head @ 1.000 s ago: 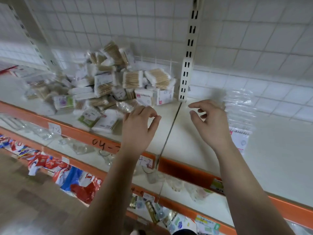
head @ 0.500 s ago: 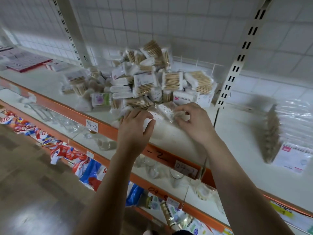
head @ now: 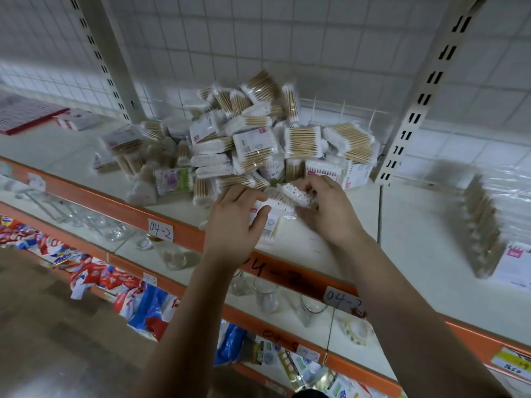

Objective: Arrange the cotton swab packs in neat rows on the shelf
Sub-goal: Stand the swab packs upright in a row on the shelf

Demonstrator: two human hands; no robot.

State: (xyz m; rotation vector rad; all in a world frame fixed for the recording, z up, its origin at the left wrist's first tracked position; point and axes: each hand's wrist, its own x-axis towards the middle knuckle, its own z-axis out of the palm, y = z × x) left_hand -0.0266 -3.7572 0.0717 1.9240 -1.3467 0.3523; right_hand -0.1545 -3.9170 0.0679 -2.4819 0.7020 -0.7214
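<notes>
**Gripping swab packs at the front of the heap**

Reaching in from the bottom of the frame, both bare hands meet at the centre of the head view, on the white shelf (head: pixel 330 239) with the orange front edge. The left hand (head: pixel 234 216) lies palm down over a flat cotton swab pack (head: pixel 271 222); its thumb presses the pack's top face and its fingers (head: pixel 241 193) curl over the far side, so the pack shows only right of the thumb. The right hand (head: pixel 330 208) is curled, its fingers (head: pixel 309 183) closed on a second pack (head: pixel 296 193), whose row of white swab tips pokes out to the left of the fingertips. The two packs touch between the hands.

Just behind the fingers, in the upper middle of the frame, sits the loose heap of swab packs (head: pixel 258 150), tumbled at all angles against the wire grid back. At the right edge, well apart from the hands and past the slotted upright (head: pixel 416 110), a row of packs (head: pixel 482 225) stands on edge. A paper label (head: pixel 161 230) reading 04-2 sticks to the orange edge left of the left hand.
</notes>
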